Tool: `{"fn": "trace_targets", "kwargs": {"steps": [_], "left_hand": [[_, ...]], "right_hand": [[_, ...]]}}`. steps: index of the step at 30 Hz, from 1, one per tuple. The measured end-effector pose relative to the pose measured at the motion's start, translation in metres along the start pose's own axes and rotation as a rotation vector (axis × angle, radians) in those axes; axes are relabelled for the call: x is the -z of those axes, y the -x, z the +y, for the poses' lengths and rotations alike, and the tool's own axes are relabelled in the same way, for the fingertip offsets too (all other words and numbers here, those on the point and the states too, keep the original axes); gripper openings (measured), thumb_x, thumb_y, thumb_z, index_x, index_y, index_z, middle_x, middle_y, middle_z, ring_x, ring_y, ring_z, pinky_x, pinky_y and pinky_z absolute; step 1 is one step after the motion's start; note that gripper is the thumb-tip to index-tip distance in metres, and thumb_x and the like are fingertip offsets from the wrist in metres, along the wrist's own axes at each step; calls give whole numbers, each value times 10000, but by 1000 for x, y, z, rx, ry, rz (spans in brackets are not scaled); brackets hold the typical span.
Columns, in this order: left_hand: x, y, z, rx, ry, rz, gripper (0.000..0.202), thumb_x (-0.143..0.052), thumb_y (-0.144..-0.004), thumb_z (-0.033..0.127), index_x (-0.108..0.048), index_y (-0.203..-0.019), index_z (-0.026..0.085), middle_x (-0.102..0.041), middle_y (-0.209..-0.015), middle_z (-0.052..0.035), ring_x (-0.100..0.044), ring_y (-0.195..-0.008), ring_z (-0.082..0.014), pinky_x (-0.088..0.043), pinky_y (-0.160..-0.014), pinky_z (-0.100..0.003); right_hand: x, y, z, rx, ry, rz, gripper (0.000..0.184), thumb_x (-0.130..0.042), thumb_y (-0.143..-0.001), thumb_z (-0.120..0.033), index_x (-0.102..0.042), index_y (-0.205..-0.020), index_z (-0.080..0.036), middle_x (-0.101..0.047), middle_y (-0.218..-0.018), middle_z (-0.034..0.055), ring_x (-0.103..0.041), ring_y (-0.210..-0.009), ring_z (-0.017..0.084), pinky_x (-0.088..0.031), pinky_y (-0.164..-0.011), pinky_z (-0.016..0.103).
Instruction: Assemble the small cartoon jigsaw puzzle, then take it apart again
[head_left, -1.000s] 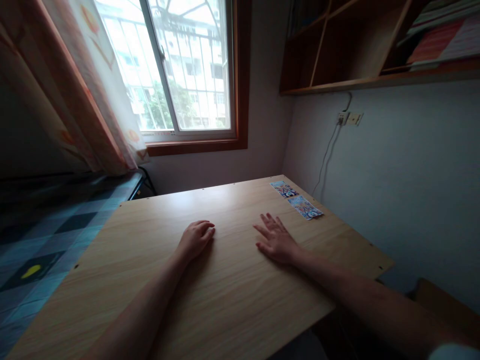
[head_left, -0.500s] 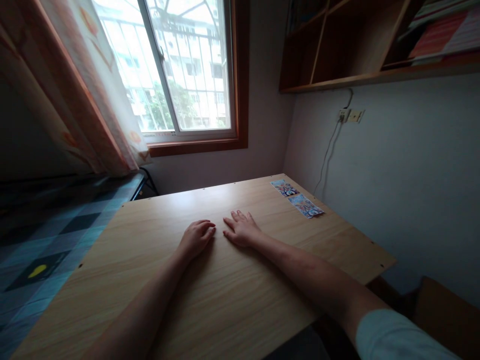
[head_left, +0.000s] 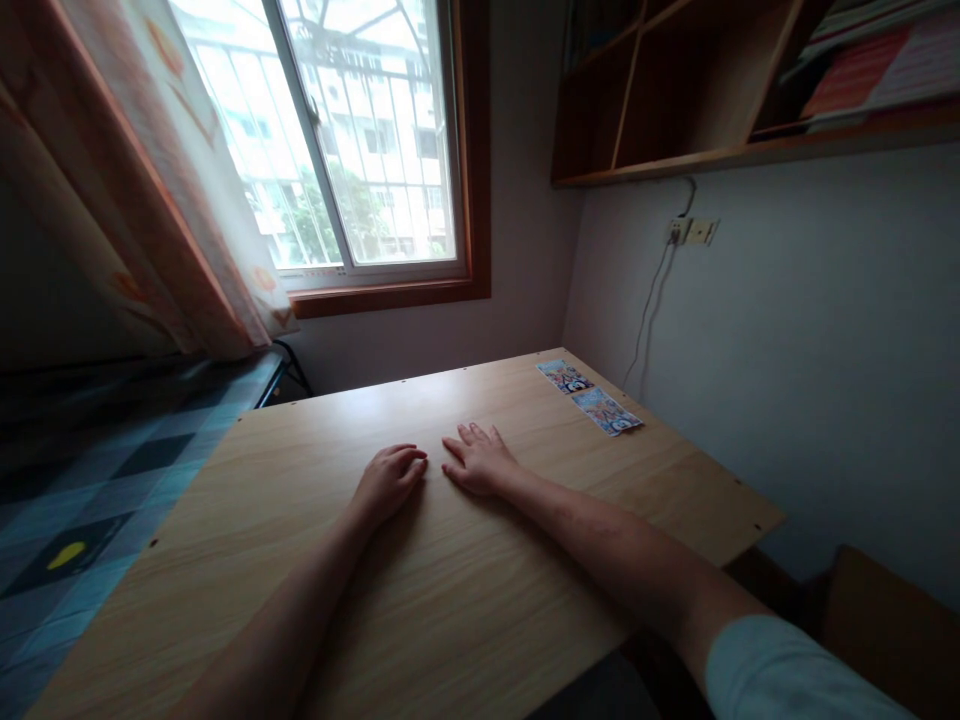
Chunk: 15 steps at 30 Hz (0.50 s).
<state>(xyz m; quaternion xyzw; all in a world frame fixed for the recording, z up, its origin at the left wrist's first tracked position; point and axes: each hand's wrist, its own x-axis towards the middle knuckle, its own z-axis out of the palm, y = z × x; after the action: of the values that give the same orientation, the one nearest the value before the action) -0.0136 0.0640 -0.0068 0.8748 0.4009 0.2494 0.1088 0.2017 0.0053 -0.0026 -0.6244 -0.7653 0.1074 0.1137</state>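
My right hand lies palm down on the light wooden tabletop, its fingers spread and nothing under them that I can see. A short gap to the left, my left hand rests on the same surface with loosely bent fingers and the thumb a little apart; I see nothing held in it. Beyond my right hand, near the table's right edge, lie two colourful printed sheets, one farther sheet and one nearer sheet, almost end to end. Neither hand touches them.
A bed with a checked cover stands along the table's left side. Behind are a curtain and a window. Wooden shelves hang at upper right above a wall socket with a cord. A brown box-like object sits lower right.
The whole view has shifted slightly, with things appearing a little farther left. Both hands keep the same pose and place on the table, and the printed sheets have not moved.
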Motion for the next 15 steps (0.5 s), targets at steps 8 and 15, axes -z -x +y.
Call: {"fn": "trace_targets", "kwargs": {"steps": [8,15], "left_hand": [[0,-1,0,-1,12,-3,380,-483,-897,454,-761,-994,214,-708,-1156,-105,-631,-1088,-283,-472,-1010,-443],[-1,-1,-1,-5,-12,-17,383,-466,-915,442,-754,-1012,209,-702,-1164,-103,-622,-1100,-271,-472,-1006,-423]], "right_hand": [[1,0,0,-5,6,4,698,-288,-960,-664,-322,-1547,-289,-166,-1641,97,-126,-1517,308,-37,-1198,567],[1,0,0,-9,-2,9,694,-292,-956,-670,-330,-1542,-300,-180,-1638,94,-132,-1517,297,-48,-1199,561]]}}
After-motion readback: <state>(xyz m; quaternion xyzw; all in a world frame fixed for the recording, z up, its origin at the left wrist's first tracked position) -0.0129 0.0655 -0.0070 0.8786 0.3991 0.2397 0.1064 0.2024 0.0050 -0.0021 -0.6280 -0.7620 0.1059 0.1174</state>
